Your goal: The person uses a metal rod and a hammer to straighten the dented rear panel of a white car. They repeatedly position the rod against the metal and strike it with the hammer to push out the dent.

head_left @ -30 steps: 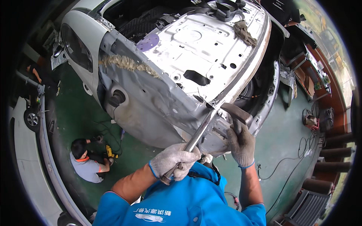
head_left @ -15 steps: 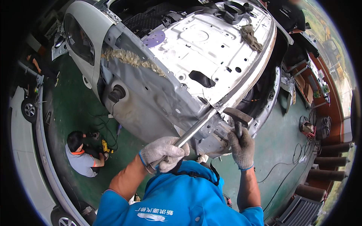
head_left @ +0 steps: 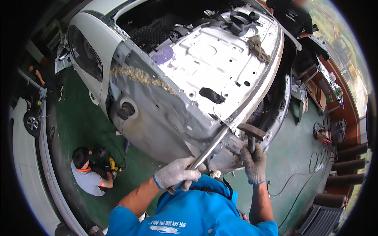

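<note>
My gloved left hand (head_left: 177,175) is closed round a long steel bar (head_left: 211,148), whose far end meets the seam at the corner of the stripped car body (head_left: 214,51). My gloved right hand (head_left: 254,165) grips a hammer (head_left: 251,131) upright, its head beside the bar's far end, over the torn grey corner panel (head_left: 224,155). Foam (head_left: 141,76) runs along the grey side panel; a purple disc (head_left: 162,55), a rag (head_left: 259,49) and black straps (head_left: 240,21) lie on the white panel.
A crouching co-worker (head_left: 86,179) with a yellow power tool (head_left: 113,164) is at lower left, near another white car (head_left: 29,165). Other people (head_left: 39,76) stand farther back, one (head_left: 295,19) at top right. A rack (head_left: 327,82), cables and cylinders (head_left: 346,167) line the right side.
The car appears slightly lower in the view. My left hand and the bar sit a little farther left relative to the body corner. The hammer stays beside the bar's end.
</note>
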A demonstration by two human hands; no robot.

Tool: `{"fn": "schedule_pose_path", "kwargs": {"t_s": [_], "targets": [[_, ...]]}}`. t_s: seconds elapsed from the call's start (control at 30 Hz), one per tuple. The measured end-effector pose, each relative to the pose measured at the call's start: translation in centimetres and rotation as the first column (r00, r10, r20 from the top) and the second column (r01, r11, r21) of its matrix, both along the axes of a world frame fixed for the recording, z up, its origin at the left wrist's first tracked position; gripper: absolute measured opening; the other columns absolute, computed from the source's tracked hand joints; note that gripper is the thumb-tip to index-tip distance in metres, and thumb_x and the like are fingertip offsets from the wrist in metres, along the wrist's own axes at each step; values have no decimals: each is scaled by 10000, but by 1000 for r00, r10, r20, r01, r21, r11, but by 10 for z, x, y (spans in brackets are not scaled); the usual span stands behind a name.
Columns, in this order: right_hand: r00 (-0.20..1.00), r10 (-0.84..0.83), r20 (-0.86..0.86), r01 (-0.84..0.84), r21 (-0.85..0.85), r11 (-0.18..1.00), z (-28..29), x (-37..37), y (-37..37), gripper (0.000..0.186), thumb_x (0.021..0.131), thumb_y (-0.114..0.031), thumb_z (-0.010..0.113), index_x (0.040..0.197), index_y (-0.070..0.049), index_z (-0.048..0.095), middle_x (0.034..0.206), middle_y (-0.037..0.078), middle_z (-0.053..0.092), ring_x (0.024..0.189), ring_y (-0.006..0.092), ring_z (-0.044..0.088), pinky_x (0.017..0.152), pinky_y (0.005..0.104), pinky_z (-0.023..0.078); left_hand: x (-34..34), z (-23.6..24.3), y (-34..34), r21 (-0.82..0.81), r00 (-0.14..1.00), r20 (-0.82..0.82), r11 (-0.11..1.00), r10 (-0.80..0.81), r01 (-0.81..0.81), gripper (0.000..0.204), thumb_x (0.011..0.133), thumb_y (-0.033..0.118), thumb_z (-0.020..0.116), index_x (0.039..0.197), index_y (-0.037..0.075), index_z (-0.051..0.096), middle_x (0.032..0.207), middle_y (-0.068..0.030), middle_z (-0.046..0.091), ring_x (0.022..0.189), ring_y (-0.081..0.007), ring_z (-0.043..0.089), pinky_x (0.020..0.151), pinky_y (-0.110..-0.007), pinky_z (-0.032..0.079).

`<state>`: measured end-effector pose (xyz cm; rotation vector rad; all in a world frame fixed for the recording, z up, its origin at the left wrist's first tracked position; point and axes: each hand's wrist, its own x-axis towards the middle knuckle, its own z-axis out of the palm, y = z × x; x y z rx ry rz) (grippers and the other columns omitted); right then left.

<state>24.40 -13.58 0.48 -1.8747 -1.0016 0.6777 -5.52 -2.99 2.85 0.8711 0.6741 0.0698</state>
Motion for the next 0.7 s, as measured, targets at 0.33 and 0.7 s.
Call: {"fn": "schedule_pose_path", "kwargs": {"t_s": [0.33,0.7], "targets": [[993,10,-118,-8,22,1000,-1,-4,-3,193,1013,-170,742,1068,8,690,822,77,667,753,128,585,721,325,525,-17,-8,-15,-30,1000,1,999,-19,19,146,1031,129,662,1095,4,621,723,-20,588,494,-82,569,456,-236,485],[999,47,-27,-46,56,997,4,-10,2,225,1008,-194,748,1063,16,691,809,97,662,756,145,594,734,350,531,-10,13,-22,-40,1000,1,999,30,-30,148,1011,84,671,1115,-14,635,737,-28,587,495,-84,561,441,-245,479]]}}
